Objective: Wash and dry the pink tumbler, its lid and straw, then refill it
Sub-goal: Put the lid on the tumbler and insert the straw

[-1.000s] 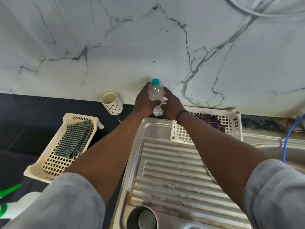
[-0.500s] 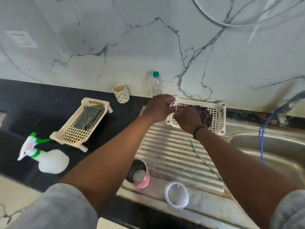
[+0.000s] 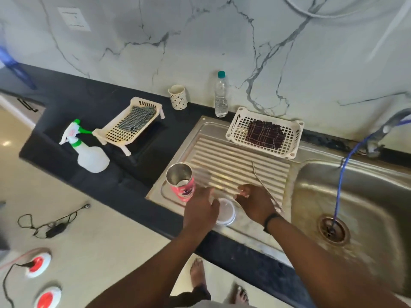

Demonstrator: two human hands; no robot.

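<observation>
I see the pink tumbler [image 3: 180, 183] standing upright and uncapped on the draining board, ready for its lid [image 3: 225, 211] just beside it. My left hand [image 3: 201, 211] and right hand [image 3: 255, 203] flank the lid, fingers loose, grasping nothing; the straw [image 3: 265, 185] lies beside the lid.

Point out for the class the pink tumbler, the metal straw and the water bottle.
pink tumbler [image 3: 182, 190]: head view, on its pink side wall.
metal straw [image 3: 259, 177]: head view, on the shaft above the right hand.
water bottle [image 3: 221, 96]: head view, on the clear body below the teal cap.
</observation>
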